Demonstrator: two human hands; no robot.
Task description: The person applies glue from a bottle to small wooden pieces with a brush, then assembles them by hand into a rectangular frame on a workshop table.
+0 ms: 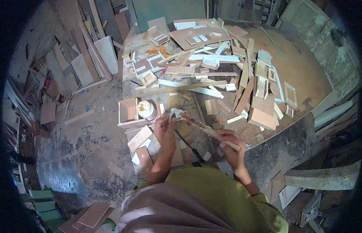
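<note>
My right hand [231, 149] is closed round the lower end of a long, stained wooden stick [206, 129], which slants up to the left. Near the stick's far end, my left hand [165, 128] pinches a small white item [177, 113], perhaps a cloth or paper; its exact form is too small to tell. A white jar [146, 110] with an open, smeared top stands just beyond my left hand, beside an open wooden box [129, 110]. Below the stick, a thin dark rod [188, 145] lies on the table.
Wood strips, small frames and blocks are piled over the worktable [301, 66]. A reddish board [142, 160] lies near its front left edge. Boards [105, 54] lean at the back left. A curved pale beam [323, 178] juts in from the right.
</note>
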